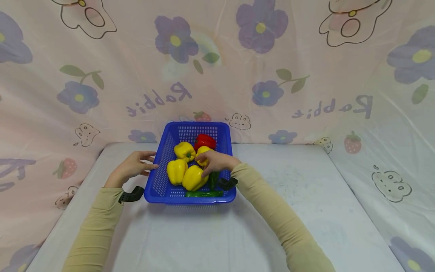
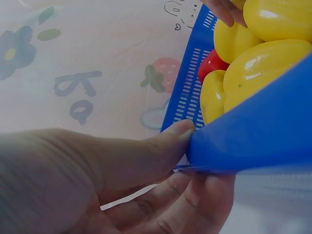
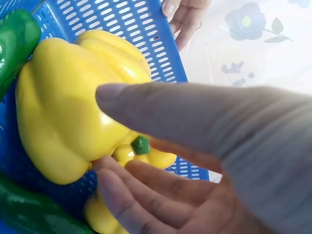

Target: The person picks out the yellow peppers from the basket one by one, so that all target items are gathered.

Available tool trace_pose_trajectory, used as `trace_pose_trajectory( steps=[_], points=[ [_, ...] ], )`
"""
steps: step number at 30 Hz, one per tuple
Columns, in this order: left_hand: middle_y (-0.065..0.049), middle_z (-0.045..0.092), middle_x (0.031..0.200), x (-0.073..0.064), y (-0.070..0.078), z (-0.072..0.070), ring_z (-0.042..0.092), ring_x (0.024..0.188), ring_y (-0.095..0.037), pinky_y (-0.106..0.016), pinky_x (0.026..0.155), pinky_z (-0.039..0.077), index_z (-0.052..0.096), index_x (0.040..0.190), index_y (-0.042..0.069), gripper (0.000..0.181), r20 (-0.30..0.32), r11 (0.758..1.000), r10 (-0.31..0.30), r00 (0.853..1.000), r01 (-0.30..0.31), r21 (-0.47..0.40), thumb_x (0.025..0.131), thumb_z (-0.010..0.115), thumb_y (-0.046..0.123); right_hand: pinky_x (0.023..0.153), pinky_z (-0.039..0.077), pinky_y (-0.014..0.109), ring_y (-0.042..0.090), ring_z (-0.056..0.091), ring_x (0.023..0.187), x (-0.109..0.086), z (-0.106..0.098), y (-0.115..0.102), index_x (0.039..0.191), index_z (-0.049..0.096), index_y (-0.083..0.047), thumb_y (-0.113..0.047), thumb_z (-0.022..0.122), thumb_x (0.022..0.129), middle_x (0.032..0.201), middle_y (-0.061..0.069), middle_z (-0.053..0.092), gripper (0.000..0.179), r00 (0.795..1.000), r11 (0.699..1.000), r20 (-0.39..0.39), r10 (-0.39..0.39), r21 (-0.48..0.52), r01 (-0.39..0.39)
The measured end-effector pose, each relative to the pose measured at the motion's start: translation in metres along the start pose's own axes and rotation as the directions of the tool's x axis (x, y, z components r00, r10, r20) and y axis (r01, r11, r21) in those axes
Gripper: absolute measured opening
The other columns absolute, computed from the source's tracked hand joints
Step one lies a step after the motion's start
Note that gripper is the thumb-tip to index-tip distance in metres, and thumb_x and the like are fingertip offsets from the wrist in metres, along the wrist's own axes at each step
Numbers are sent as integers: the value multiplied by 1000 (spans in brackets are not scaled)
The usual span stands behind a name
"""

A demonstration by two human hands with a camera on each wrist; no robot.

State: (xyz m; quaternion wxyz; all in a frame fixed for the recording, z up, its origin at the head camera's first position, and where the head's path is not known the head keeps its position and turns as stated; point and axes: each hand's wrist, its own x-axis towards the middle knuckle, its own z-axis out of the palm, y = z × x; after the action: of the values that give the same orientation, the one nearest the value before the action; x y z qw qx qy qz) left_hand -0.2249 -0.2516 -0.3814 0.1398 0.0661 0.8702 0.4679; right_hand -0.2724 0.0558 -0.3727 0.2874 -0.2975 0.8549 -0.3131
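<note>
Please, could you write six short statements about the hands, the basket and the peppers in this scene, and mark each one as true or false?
1. The basket is blue. True.
2. The left hand is at a green pepper. False: it holds the basket's edge.
3. The right hand is over the basket. True.
4. The red pepper lies nearest to the person. False: it lies toward the basket's far end.
5. Four yellow peppers are in the basket. True.
6. The green peppers lie outside the basket. False: they lie inside it.
</note>
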Motion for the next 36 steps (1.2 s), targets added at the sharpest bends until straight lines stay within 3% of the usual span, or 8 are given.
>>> trace_pose_trajectory(
  steps=[11, 25, 36],
  points=[
    [-31, 50, 124, 0, 2, 1, 64, 91, -29, -41, 77, 57, 31, 143, -11, 65, 0, 1000, 3, 1000, -3, -6, 92, 64, 12, 101, 42, 35, 20, 52, 112, 2, 3, -2, 135, 54, -8, -17, 76, 83, 124, 5, 58, 57, 998, 993, 20, 52, -109, -50],
    [-31, 49, 124, 1, 1, 1, 64, 91, -29, -41, 76, 57, 32, 143, -10, 65, 0, 1000, 3, 1000, -3, 2, 92, 64, 12, 104, 40, 38, 24, 50, 117, 7, 7, -4, 131, 52, -10, -16, 76, 83, 129, 9, 55, 53, 998, 991, 46, 35, -131, -28],
    [-32, 49, 124, 0, -1, 0, 63, 91, -29, -41, 76, 57, 31, 143, -11, 64, 9, 1000, 13, 1000, -13, -13, 93, 64, 12, 99, 44, 36, 26, 49, 119, 4, 7, -4, 127, 48, -12, -16, 75, 84, 134, 12, 51, 51, 998, 997, 56, 34, -77, -30]
  ],
)
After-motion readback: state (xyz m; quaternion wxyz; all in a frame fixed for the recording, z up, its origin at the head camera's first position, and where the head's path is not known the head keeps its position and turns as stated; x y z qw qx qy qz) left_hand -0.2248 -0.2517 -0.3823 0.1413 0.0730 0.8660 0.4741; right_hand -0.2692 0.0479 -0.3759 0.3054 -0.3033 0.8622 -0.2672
